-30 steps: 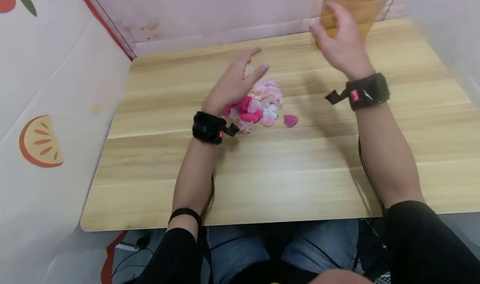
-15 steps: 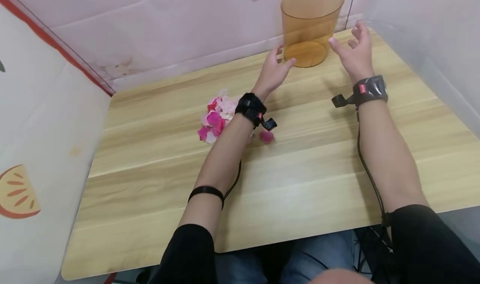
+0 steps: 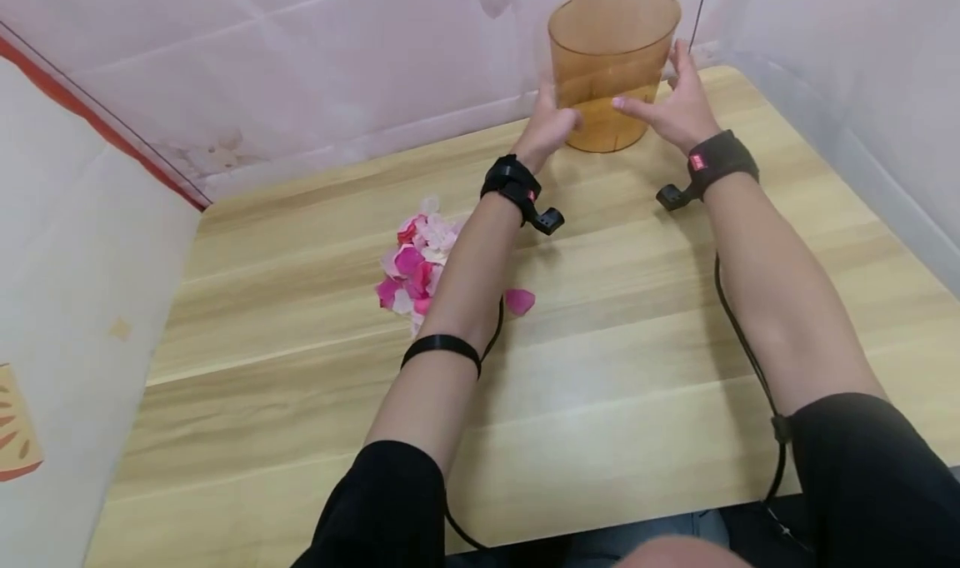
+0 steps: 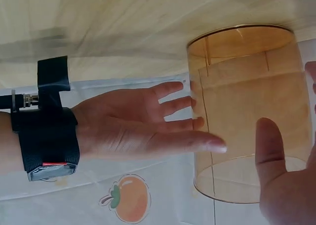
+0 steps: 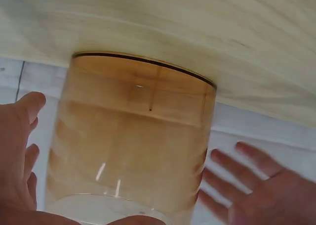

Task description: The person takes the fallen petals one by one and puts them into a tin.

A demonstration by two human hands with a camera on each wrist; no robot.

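Standing upright at the upper right of the head view, the amber translucent cup (image 3: 611, 64) rests on the far edge of the wooden table (image 3: 600, 360), close to the pale wall. It looks empty. The left hand (image 3: 551, 127) lies flat against its left side with fingers straight and relaxed, and the right hand (image 3: 675, 106) mirrors it on the right side, thumb forward, fingers extended; both touch or nearly touch the wall of the cup, without curling round it. Left of centre in the frame, a heap of pink and white petals (image 3: 412, 260) lies on the table, well apart from the cup, with one stray petal (image 3: 519, 301) just beside the left forearm. Judging by this, bracketing the cup is under way, while the petals remain untouched.
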